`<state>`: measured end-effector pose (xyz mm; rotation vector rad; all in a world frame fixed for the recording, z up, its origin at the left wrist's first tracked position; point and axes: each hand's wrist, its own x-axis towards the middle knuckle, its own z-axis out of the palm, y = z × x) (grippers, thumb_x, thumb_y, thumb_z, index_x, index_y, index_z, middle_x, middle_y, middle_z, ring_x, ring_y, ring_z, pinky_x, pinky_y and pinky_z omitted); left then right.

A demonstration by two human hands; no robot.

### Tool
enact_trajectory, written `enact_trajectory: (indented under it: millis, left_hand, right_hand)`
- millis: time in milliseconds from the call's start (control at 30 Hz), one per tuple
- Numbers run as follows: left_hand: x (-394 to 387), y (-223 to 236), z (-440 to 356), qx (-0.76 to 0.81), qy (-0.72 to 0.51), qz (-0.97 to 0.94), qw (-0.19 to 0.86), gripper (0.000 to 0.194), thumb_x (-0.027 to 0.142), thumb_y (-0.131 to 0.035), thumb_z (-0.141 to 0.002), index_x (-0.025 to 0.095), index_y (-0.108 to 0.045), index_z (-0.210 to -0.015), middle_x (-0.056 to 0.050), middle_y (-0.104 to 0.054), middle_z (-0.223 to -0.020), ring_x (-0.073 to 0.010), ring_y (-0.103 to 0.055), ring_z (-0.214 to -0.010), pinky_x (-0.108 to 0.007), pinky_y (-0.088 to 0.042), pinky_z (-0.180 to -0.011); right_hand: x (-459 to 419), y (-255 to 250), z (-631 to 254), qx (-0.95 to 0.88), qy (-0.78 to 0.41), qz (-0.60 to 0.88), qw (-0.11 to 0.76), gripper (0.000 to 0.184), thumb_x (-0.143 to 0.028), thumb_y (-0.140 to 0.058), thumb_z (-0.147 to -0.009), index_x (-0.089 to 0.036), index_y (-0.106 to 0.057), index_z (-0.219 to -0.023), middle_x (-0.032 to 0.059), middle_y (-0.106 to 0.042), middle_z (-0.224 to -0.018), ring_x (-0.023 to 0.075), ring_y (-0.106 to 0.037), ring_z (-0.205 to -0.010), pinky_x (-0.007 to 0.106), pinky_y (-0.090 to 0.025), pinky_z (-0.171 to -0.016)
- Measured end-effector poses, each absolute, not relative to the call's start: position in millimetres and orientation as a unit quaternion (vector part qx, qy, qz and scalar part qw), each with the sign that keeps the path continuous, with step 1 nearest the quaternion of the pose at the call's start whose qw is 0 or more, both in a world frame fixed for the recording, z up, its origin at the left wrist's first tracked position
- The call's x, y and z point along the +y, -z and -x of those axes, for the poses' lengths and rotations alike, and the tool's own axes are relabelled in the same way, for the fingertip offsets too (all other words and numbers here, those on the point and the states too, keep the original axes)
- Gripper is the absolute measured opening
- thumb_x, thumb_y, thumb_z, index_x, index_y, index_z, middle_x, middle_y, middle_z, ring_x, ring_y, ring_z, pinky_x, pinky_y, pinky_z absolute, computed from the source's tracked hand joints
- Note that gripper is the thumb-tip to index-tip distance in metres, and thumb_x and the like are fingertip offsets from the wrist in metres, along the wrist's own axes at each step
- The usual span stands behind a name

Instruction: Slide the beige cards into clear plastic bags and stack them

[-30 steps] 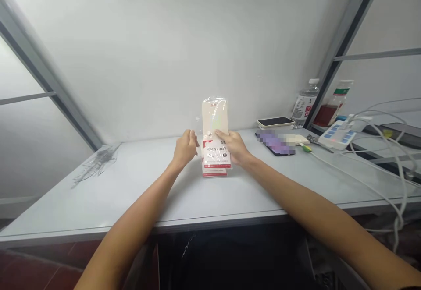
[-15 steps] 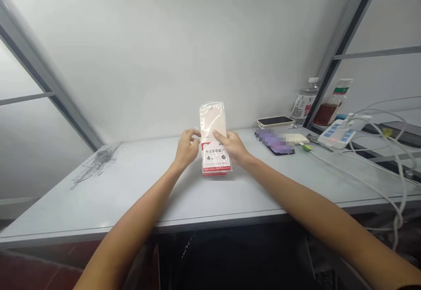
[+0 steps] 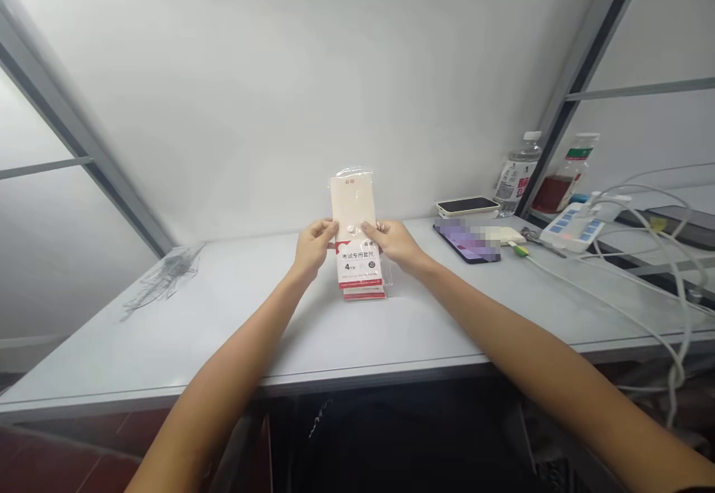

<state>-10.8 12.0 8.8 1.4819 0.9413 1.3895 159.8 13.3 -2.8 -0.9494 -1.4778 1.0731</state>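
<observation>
A clear plastic packet (image 3: 356,236) with a cream card and a red and white printed label stands upright above the grey table (image 3: 234,314). My left hand (image 3: 311,249) pinches its left edge. My right hand (image 3: 392,244) pinches its right edge at about the same height. Under the packet, more packets of the same kind (image 3: 364,293) lie flat on the table; only their red lower edge shows.
A crumpled clear wrapper (image 3: 161,275) lies at the table's far left. To the right are a dark phone (image 3: 466,242), a white box with a dark top (image 3: 468,207), two bottles (image 3: 518,173), a power strip (image 3: 570,229) and white cables (image 3: 642,307).
The packet has shifted slightly left and squared up to face me. My left hand, which was beside it with fingers curled, now pinches its left edge.
</observation>
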Motion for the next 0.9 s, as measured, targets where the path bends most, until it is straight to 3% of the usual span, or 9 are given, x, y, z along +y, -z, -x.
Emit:
enact_trajectory:
  millis: [133,200,267,367,500,633,700,800,900]
  left_hand:
    - [21,-12,24,0.456,-0.572,-0.565,0.382,0.028,0.042,-0.056,-0.074,0.016,-0.049,-0.065,-0.002,-0.058,-0.073,-0.0109,-0.054,-0.064,-0.024,-0.046,-0.057]
    - [26,-15,36,0.533,-0.535,-0.570,0.324,0.026,0.040,-0.051,-0.076,0.018,-0.046,-0.063,-0.001,-0.056,-0.065,-0.0113,-0.052,-0.058,-0.024,-0.043,-0.053]
    - [31,-17,50,0.622,-0.442,-0.608,0.220,0.022,0.035,-0.047,-0.077,0.019,-0.045,-0.062,-0.002,-0.055,-0.063,-0.0128,-0.051,-0.056,-0.025,-0.039,-0.051]
    - [36,-18,67,0.739,-0.196,-0.636,0.107,0.014,0.027,-0.049,-0.073,0.020,-0.045,-0.061,-0.004,-0.057,-0.061,-0.0177,-0.055,-0.059,-0.028,-0.037,-0.052]
    - [36,-13,75,0.773,-0.070,-0.625,0.083,0.011,0.019,-0.059,-0.060,0.018,-0.047,-0.061,-0.007,-0.057,-0.058,-0.0247,-0.059,-0.063,-0.033,-0.039,-0.056]
    - [32,-6,60,0.740,-0.066,-0.667,0.057,0.017,0.034,-0.053,-0.071,0.018,-0.050,-0.069,-0.008,-0.060,-0.070,-0.0241,-0.060,-0.069,-0.033,-0.040,-0.060]
    - [28,-1,45,0.712,-0.070,-0.696,0.061,0.030,0.048,-0.044,-0.077,0.019,-0.051,-0.071,-0.007,-0.062,-0.072,-0.0213,-0.059,-0.066,-0.031,-0.040,-0.060]
    - [20,9,18,0.657,-0.068,-0.749,0.047,0.048,0.065,-0.039,-0.074,0.019,-0.054,-0.072,-0.007,-0.062,-0.069,-0.0218,-0.059,-0.064,-0.031,-0.040,-0.058]
    - [15,18,1,0.625,-0.044,-0.779,0.012,0.043,0.055,-0.037,-0.079,0.018,-0.057,-0.076,-0.010,-0.063,-0.072,-0.0232,-0.060,-0.068,-0.031,-0.040,-0.058]
  right_hand:
    - [27,2,-176,-0.609,-0.411,0.452,0.505,0.034,-0.047,-0.054,-0.082,-0.014,-0.062,-0.081,0.0041,-0.065,-0.065,0.0119,-0.060,-0.055,0.023,-0.047,-0.052]
    - [37,4,-189,-0.618,-0.343,0.539,0.459,0.031,-0.042,-0.048,-0.086,-0.014,-0.062,-0.086,0.0052,-0.066,-0.070,0.0109,-0.061,-0.057,0.021,-0.047,-0.053]
    - [46,9,-203,-0.629,-0.264,0.631,0.370,0.025,-0.038,-0.049,-0.086,-0.016,-0.060,-0.091,0.0043,-0.068,-0.071,0.0114,-0.061,-0.057,0.021,-0.045,-0.052]
    - [57,18,-220,-0.620,-0.212,0.699,0.286,0.019,-0.028,-0.063,-0.074,-0.014,-0.061,-0.086,0.0064,-0.066,-0.061,0.0197,-0.064,-0.066,0.027,-0.045,-0.057]
    - [60,24,-228,-0.614,-0.125,0.760,0.172,0.034,-0.033,-0.071,-0.064,-0.011,-0.062,-0.088,0.0164,-0.067,-0.088,0.0311,-0.061,-0.090,0.035,-0.045,-0.067]
    - [57,21,-225,-0.625,-0.082,0.767,0.118,0.038,-0.038,-0.070,-0.065,-0.011,-0.063,-0.091,0.0186,-0.063,-0.100,0.0315,-0.059,-0.095,0.036,-0.044,-0.070]
    - [53,17,-222,-0.629,-0.069,0.767,0.106,0.041,-0.041,-0.069,-0.066,-0.012,-0.063,-0.094,0.0185,-0.062,-0.102,0.0313,-0.058,-0.097,0.036,-0.044,-0.072]
    - [46,12,-214,-0.655,-0.036,0.744,0.124,0.041,-0.042,-0.061,-0.074,-0.012,-0.061,-0.101,0.0186,-0.060,-0.106,0.0308,-0.055,-0.103,0.036,-0.043,-0.075]
    - [36,7,-201,-0.692,-0.020,0.704,0.159,0.039,-0.041,-0.047,-0.084,-0.013,-0.058,-0.109,0.0152,-0.061,-0.109,0.0271,-0.054,-0.104,0.035,-0.041,-0.078]
